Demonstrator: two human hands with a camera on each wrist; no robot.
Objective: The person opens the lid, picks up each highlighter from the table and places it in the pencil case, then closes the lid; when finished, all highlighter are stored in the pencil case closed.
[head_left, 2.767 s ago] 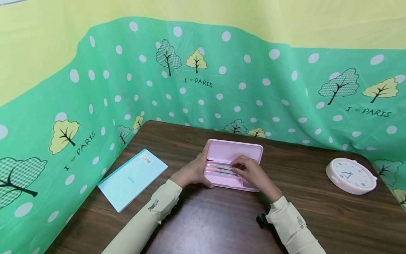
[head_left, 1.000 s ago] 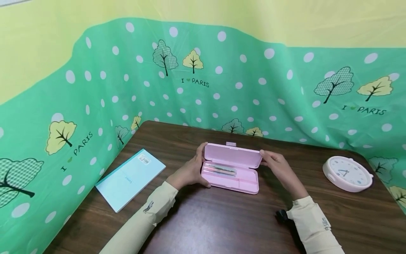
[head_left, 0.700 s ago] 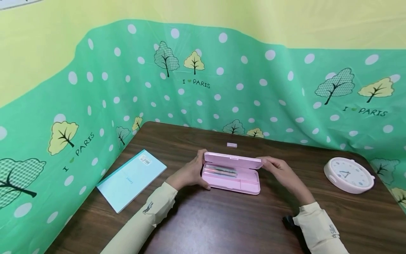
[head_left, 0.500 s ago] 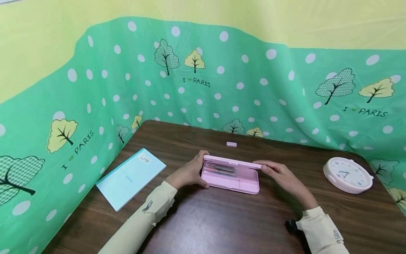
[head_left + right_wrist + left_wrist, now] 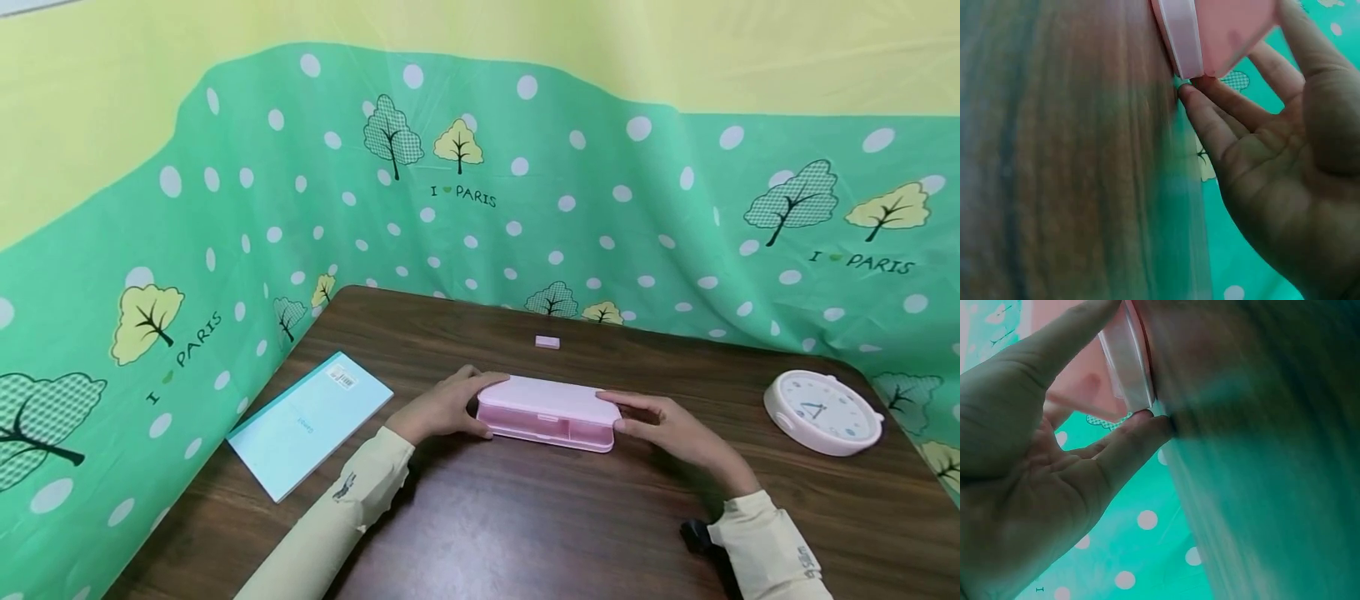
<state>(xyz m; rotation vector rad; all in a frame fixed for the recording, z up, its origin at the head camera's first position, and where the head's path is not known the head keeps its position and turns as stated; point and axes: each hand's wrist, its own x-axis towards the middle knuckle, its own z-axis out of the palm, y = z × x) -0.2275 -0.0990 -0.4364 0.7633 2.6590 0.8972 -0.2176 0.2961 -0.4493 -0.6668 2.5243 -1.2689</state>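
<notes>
A pink pencil case [image 5: 551, 398] lies on the table in the head view, its lid lowered part-way over the tray. A narrow front gap shows the tray and its divider; the pens are hidden. My left hand [image 5: 442, 407] grips the case's left end, thumb at the front lower corner and fingers behind. My right hand [image 5: 678, 429] holds the lid's right end between thumb and fingers. In the left wrist view, the end of the case [image 5: 1127, 359] sits between thumb and fingers. The right wrist view has fingertips at the edge of the case [image 5: 1182, 40].
Behind the case lies a small pale-pink block [image 5: 547, 342]. A light-blue notebook [image 5: 311, 425] is at the left, and a round white-pink clock [image 5: 825, 412] stands at the right. A green and yellow curtain [image 5: 480, 167] borders the dark wooden table [image 5: 480, 517].
My right hand has gone from the pens inside to the lid's right end, and the lid has swung down forward. The left hand stays at the left end. The small block came into view.
</notes>
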